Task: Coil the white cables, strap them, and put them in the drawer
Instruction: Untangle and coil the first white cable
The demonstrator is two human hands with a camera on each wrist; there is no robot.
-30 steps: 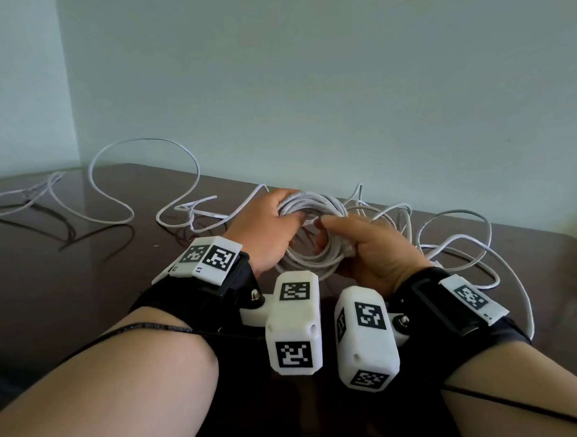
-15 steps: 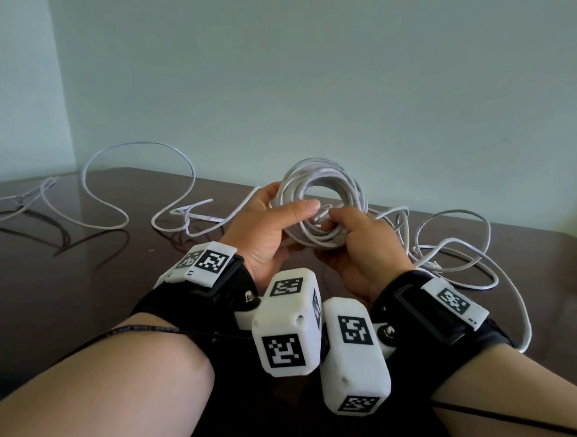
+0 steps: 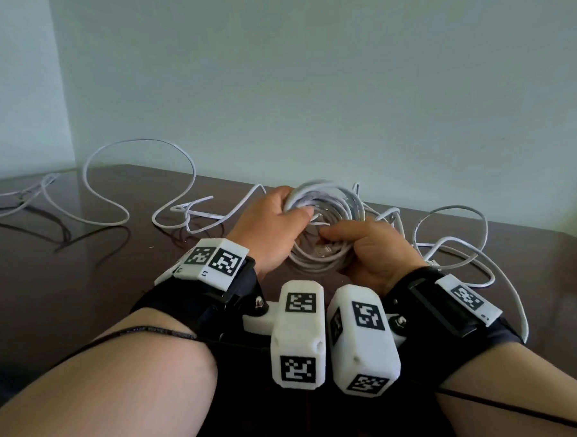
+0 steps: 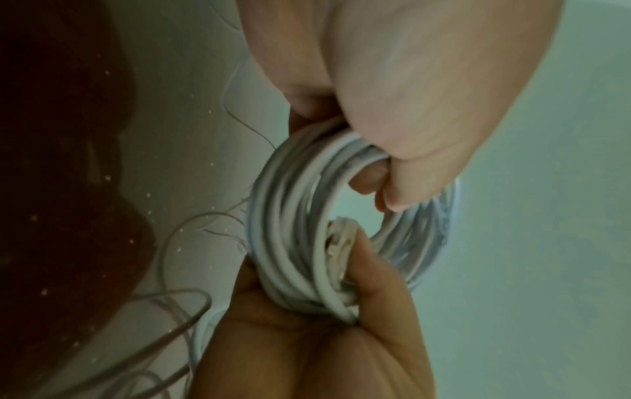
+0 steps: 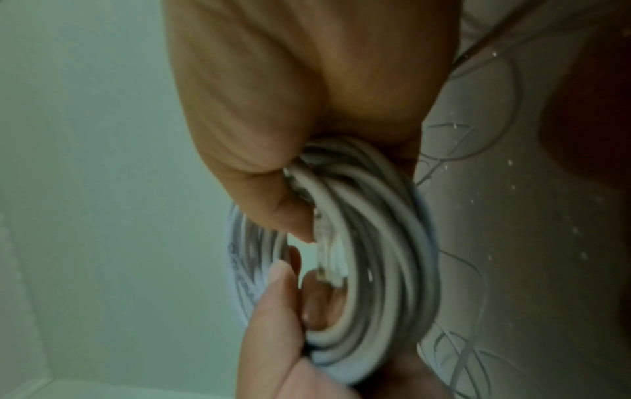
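A coil of white cable [image 3: 327,216] is held upright between both hands just above the dark table [image 3: 66,280]. My left hand [image 3: 274,225] grips the coil's left side, thumb over the strands [image 4: 403,167]. My right hand [image 3: 365,247] grips its lower right part and pinches a clear plug [image 5: 324,251] against the strands with the thumb. The plug [image 4: 341,240] also shows in the left wrist view, inside the coil [image 4: 300,237]. The coil [image 5: 375,270] fills the right wrist view. No strap or drawer is in view.
More loose white cable [image 3: 138,189] loops across the table to the left and reaches the far left edge. Another tangle of loose white cable [image 3: 455,246] lies to the right of my hands. A pale green wall [image 3: 307,83] stands right behind the table.
The coil first rose off the table and stood upright, then came back down a little. My left thumb shifted along the coil's upper left; my right hand keeps the plug end.
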